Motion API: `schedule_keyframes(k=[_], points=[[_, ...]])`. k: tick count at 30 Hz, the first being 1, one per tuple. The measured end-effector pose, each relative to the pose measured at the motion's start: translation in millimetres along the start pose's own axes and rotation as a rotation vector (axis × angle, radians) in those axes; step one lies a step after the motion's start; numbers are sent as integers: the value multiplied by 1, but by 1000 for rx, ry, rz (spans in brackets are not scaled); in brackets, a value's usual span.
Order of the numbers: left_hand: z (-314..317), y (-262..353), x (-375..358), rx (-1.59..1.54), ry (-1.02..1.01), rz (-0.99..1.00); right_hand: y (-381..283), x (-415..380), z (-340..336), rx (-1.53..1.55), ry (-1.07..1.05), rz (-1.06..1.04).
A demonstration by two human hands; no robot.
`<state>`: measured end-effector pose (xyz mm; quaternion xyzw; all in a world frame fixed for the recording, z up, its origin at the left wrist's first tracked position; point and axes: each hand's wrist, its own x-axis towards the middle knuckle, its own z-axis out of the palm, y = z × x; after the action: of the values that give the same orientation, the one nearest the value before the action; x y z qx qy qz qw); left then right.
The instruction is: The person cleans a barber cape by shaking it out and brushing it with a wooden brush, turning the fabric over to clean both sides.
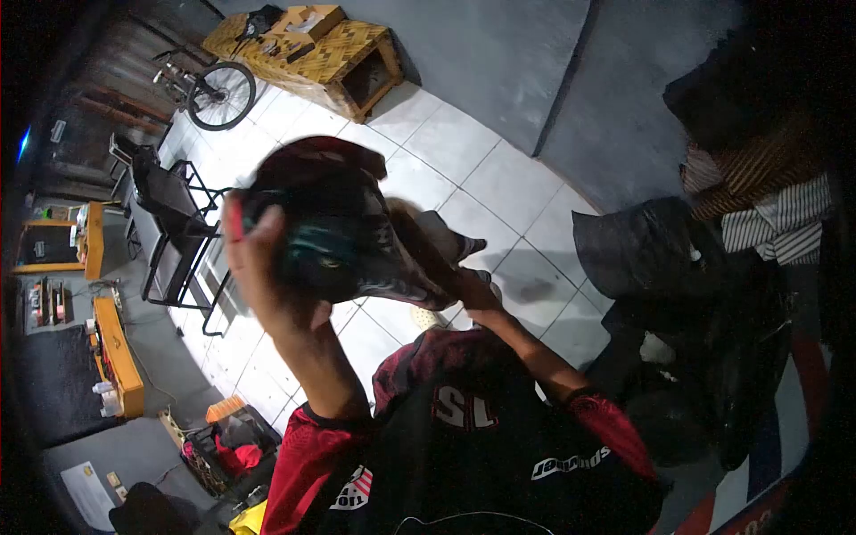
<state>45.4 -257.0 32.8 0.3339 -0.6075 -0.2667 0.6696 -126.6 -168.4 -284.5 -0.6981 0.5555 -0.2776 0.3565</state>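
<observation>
A dark bundle (330, 223), black and deep red with a teal patch and grey parts, is held up in front of my chest; whether it is cloth or a bag I cannot tell. My left hand (259, 267) grips its left side, with the thumb and fingers pressed against it and a small red spot by the fingertips. At the lower right end, my right hand (477, 296) is closed on its edge, the fingertips partly hidden. The bundle hides part of the floor behind it.
Beyond the white tiled floor (464, 156) stand a woven bench (339, 67) with an open box (308, 22) and a bicycle (221, 95). Dark chairs (169, 209) are at the left. Dark bags and striped cloth (776, 223) fill the right.
</observation>
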Motion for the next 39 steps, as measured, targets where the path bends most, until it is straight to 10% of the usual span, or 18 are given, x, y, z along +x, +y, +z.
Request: schedule_keyframes(k=[4, 9, 13, 14, 19, 22, 24, 27, 29, 32, 36, 39], points=[[-11, 14, 7, 314, 310, 59, 146, -88, 49, -347, -370, 322], [-27, 4, 6, 502, 162, 221, 172, -134, 29, -379, -425, 864], [-7, 1, 4, 46, 97, 17, 189, -106, 19, -413, -12, 565], [3, 3, 1, -102, 142, -130, 142, -80, -10, -351, 246, 214], [34, 17, -2, -407, 201, -457, -97, 5, -108, 1156, 312, 355], [36, 18, -6, -374, 184, -378, -97, 20, -77, 852, 210, 38], [17, 15, -3, 71, 32, 27, -62, 28, -42, 566, 160, 24], [-3, 10, -2, 376, -12, 304, 76, -1, 36, -113, 144, -228], [-14, 8, 2, 404, 161, 249, 92, -49, 13, -99, -210, 225], [-20, 6, 4, 350, 1, 384, 199, -116, 46, -446, -518, 348], [-2, 18, -3, -537, 351, -477, 237, -129, 47, -548, -298, 182], [-1, 4, -13, -279, 37, -470, 212, -92, 19, -674, -122, 176]])
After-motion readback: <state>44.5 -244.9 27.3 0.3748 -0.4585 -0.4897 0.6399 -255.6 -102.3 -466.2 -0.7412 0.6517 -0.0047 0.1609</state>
